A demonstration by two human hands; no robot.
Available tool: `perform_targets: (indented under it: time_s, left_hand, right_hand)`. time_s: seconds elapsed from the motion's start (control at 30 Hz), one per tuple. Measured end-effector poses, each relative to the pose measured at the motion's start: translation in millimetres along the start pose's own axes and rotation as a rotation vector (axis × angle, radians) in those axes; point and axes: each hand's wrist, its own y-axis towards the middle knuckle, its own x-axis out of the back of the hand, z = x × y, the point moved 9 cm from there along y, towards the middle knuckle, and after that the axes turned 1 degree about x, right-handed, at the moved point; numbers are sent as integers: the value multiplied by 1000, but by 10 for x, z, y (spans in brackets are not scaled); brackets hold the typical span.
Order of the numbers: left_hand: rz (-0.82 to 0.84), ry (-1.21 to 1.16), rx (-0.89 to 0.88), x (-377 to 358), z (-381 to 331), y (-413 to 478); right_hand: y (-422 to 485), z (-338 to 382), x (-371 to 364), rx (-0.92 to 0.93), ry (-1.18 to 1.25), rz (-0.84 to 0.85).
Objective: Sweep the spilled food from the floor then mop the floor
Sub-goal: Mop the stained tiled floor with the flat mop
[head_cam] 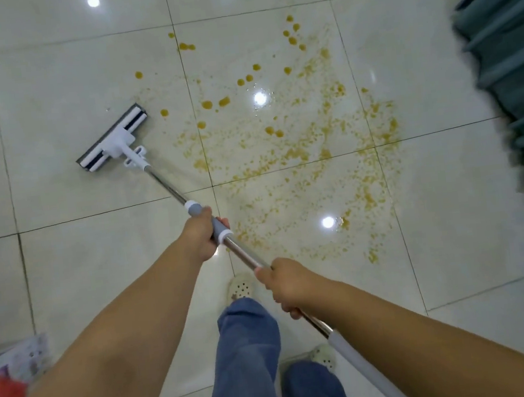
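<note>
A flat mop with a white and grey head [113, 139] rests on the pale tiled floor [62, 90], left of the spill. Its steel pole [168, 186] runs back toward me. My left hand [200, 234] grips the grey collar on the pole. My right hand [285, 285] holds the pole lower down, above its grey foam sleeve [365, 369]. Yellow-brown stains and droplets [308, 160] spread over the tiles ahead and to the right of the mop head.
A dark green pleated curtain [510, 72] hangs along the right edge. A red thing [2, 396] and a patterned box or paper [24, 357] lie at the lower left. My feet in pale perforated slippers [239, 287] and blue trousers stand below the hands.
</note>
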Motion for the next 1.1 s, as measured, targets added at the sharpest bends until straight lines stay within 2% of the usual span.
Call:
perform_targets:
  time_s: [0.2,0.37,0.53,0.67,0.77,0.87,1.0,1.1]
  left_hand:
    - [27,-11,77,-491,1347,-623]
    - [86,-24,187,-979,2818,-1360]
    - [175,20,380,-1364,4347,-2204]
    - [183,90,473,-1458,5143,-2703]
    - [176,144,468,-1448,5287,-2798]
    - [171,178,430,-1422,5123,-2680]
    - [147,194,359,-1355,4649,-2359]
    - [116,185,274,-1303,3981,-1979]
  right_hand:
    - [-739,-1324,201,-40,12,13]
    - [-1516,-2818,333,-110,-22,-17]
    - [-2376,-4300,393,-174,-90,-36]
    - [-2909,-5053,306,-190,-128,-78]
    - [-3016,-5207,219,-200,-108,-93]
    - [-2924,-5100,177,-206,-62,-100]
    - [-2635,-4639,139,-196,45,-81]
    - [-2239,-4042,148,-169,135,-81]
